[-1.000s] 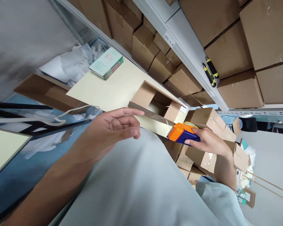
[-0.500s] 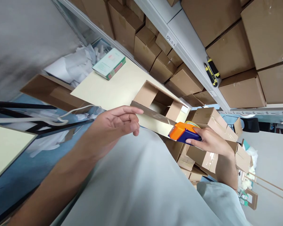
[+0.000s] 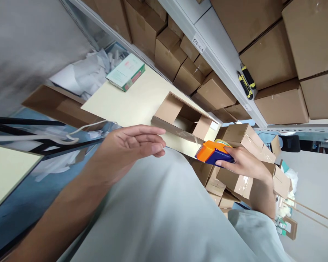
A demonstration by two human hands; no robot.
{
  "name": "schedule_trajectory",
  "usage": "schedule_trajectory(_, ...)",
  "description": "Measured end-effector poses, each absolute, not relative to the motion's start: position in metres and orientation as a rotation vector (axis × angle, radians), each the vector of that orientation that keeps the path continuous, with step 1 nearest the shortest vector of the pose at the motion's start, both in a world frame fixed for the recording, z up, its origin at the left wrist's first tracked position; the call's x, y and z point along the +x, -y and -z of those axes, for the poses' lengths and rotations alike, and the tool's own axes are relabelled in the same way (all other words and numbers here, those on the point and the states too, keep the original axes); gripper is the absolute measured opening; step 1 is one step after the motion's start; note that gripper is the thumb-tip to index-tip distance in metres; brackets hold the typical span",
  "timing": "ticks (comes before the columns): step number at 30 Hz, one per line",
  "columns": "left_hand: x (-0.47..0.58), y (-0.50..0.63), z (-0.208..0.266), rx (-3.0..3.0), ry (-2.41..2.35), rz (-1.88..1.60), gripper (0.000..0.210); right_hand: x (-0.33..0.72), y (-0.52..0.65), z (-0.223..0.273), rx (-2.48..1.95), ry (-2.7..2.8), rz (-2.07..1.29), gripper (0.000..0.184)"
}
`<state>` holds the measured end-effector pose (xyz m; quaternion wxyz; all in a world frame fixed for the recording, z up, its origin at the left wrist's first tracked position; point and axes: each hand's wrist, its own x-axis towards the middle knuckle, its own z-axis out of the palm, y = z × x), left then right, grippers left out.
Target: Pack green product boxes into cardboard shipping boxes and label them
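Note:
My right hand (image 3: 244,163) grips an orange and blue tape dispenser (image 3: 213,153), with a roll of tape partly visible at its back. The dispenser's front end is beside the near corner of an open cardboard box (image 3: 177,127). A thin pale strip shows between the two; whether it sticks to the box I cannot tell. My left hand (image 3: 138,143) holds nothing, fingers stretched forward with the thumb below them. It hovers in front of the box's left near corner, apart from it. The box lies on a cream tabletop (image 3: 120,107), its flaps raised and its inside partly shadowed.
A green and white box (image 3: 126,72) lies on the far left of the tabletop. Shelves with cardboard cartons (image 3: 171,51) run along the back. Two yellow-black utility knives (image 3: 246,83) rest on a shelf ledge. More cartons (image 3: 236,178) are stacked at the right.
My left fingers have straightened from a looser curl. My right hand and the tape dispenser stay nearly still, and the box has not moved.

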<state>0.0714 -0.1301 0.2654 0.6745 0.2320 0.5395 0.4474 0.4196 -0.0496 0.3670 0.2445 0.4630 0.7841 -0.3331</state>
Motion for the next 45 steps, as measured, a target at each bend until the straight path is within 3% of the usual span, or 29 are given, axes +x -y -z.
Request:
schedule_trajectory(15,0.073,0.126,-0.267,0.629,-1.131,-0.98,0.026,0.417,0.047,-0.367,1.244,-2.15,0.876,0.057)
schedule_trajectory(20,0.074,0.121,-0.263,0.69,-1.1,-1.028,0.035,0.418,0.046,-0.368,1.251,-2.149,0.893,0.056)
schedule_trajectory(26,0.077,0.119,-0.258,0.599,-1.092,-1.05,0.028,0.418,0.044,-0.367,1.243,-2.14,0.905,0.054)
schedule_trajectory(35,0.076,0.115,-0.252,0.58,-1.215,-0.964,0.045,0.421,0.039,-0.367,1.204,-2.133,0.9,0.054)
schedule_trajectory(45,0.097,0.1,-0.233,0.926,-1.335,-1.008,0.039,0.422,0.034,-0.367,1.211,-2.101,0.869,0.054)
